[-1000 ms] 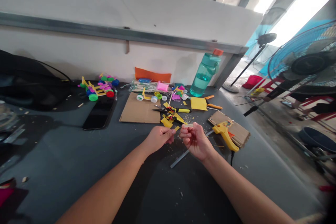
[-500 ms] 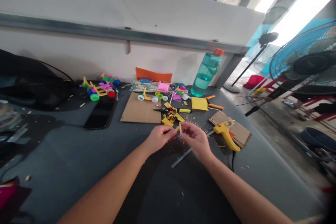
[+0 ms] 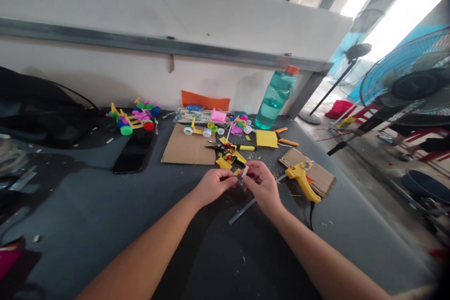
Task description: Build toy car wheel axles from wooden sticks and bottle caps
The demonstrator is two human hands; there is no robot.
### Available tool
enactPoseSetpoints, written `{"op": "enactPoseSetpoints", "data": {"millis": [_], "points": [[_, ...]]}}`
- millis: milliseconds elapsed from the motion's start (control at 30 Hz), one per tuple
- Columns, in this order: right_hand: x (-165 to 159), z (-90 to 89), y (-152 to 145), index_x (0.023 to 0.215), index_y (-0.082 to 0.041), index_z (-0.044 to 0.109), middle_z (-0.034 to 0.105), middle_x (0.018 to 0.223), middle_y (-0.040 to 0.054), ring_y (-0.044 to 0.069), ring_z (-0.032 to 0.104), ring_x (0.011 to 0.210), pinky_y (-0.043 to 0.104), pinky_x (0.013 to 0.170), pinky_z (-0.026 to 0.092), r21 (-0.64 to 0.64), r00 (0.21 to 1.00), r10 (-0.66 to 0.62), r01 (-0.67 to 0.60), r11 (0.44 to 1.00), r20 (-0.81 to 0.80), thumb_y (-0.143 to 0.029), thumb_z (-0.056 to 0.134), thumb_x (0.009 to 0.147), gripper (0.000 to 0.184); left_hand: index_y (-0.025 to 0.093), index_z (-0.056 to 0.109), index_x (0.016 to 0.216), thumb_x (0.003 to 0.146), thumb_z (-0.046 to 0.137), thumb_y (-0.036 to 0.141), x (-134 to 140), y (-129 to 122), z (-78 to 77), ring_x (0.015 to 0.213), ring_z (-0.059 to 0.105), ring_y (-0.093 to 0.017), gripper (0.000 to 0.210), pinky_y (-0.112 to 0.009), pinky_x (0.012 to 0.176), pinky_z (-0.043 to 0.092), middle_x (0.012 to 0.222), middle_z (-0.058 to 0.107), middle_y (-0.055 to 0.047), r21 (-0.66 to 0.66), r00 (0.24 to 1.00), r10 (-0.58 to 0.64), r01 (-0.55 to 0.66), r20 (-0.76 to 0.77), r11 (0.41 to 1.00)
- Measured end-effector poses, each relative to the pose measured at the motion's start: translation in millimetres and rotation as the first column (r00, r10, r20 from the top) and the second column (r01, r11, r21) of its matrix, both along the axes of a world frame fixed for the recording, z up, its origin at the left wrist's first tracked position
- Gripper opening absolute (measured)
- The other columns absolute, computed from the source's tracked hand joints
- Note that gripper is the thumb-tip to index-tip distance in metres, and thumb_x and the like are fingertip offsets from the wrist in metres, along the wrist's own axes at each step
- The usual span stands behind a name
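The relation which matters here is a small one, near the centre of the frame: a short pale stick (image 3: 245, 171) stands between the two hands, just to the right of a small yellow piece (image 3: 237, 172). The right hand (image 3: 263, 186) is the nearer one to the stick; its thumb and fingers are closed around the lower part, and the other fingers are loosely curled. The left hand (image 3: 213, 186) comes from the left, with thumb and forefinger nearly together; it seems to pinch the yellow piece, though the fingers hide most of it. The long axis of the stick runs almost up and down in the frame, its top leaning a little to the right. Whether stick and yellow piece touch, I cannot tell. Below the right hand, a clear glue stick (image 3: 242, 212) lies slanted on the dark table (image 3: 168, 197).
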State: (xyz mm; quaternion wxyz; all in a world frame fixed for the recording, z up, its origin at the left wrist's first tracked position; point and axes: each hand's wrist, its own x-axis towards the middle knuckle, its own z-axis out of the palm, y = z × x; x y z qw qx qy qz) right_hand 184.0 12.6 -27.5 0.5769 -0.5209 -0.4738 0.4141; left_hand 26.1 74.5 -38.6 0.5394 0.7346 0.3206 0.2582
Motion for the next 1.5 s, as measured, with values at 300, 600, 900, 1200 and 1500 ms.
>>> {"op": "enactPoseSetpoints", "data": {"millis": [300,600,900,1200,1500], "points": [[-1,0.7,0,0.087,-0.022,0.046,0.068,0.079,0.0000,0.014,0.062,0.064,0.022,0.047,0.048,-0.034,0.991,0.039,-0.043,0.998,-0.129,-0.025,0.068,0.074,0.025,0.015,0.067,0.084,0.081,0.055,0.046,0,0,0.5,0.060,0.052,-0.012,0.034,-0.022,0.056,0.039,0.072,0.064,-0.002,-0.073,0.998,0.014,-0.010,0.055,0.997],[1,1.2,0,0.077,-0.021,0.056,0.069,0.082,0.0023,0.015,0.062,0.063,0.023,0.046,0.045,-0.016,0.999,-0.001,0.000,1.000,-0.040,-0.027,0.074,0.068,0.021,0.014,0.066,0.080,0.079,0.058,0.042,-1,2,1.9,0.057,0.050,-0.010,0.029,-0.022,0.054,0.039,0.069,0.060,-0.001,-0.150,0.989,0.036,-0.014,0.145,0.989],[6,-2.2,1,0.077,-0.022,0.062,0.066,0.078,0.0013,0.013,0.054,0.060,0.023,0.048,0.042,0.004,0.993,-0.049,0.049,0.999,0.107,-0.028,0.073,0.069,0.016,0.018,0.065,0.098,0.071,0.070,0.035,2,-4,1.2,0.057,0.051,-0.010,0.032,-0.022,0.055,0.042,0.071,0.063,0.001,-0.030,0.978,0.173,-0.171,0.115,0.985],[7,8.9,-2,0.100,-0.024,0.061,0.066,0.082,0.0021,0.015,0.056,0.065,0.027,0.055,0.043,-0.016,0.958,-0.056,0.063,0.998,0.280,-0.031,0.068,0.073,0.029,0.018,0.065,0.082,0.081,0.060,0.037,1,-10,6.6,0.067,0.057,-0.012,0.019,-0.022,0.061,0.043,0.079,0.065,-0.002,0.317,0.961,0.267,-0.276,0.072,0.907],[87,58.5,-12,0.109,-0.009,0.056,0.059,0.101,0.0202,0.035,0.054,0.099,0.043,0.081,0.041,0.026,0.100,-0.080,0.453,0.891,0.992,-0.043,0.061,0.074,0.049,0.019,0.065,0.081,0.080,0.058,0.039,-5,-2,5.0,0.057,0.054,-0.011,0.021,-0.021,0.057,0.043,0.068,0.064,0.002,0.315,0.815,0.572,-0.569,0.093,0.760]]}}
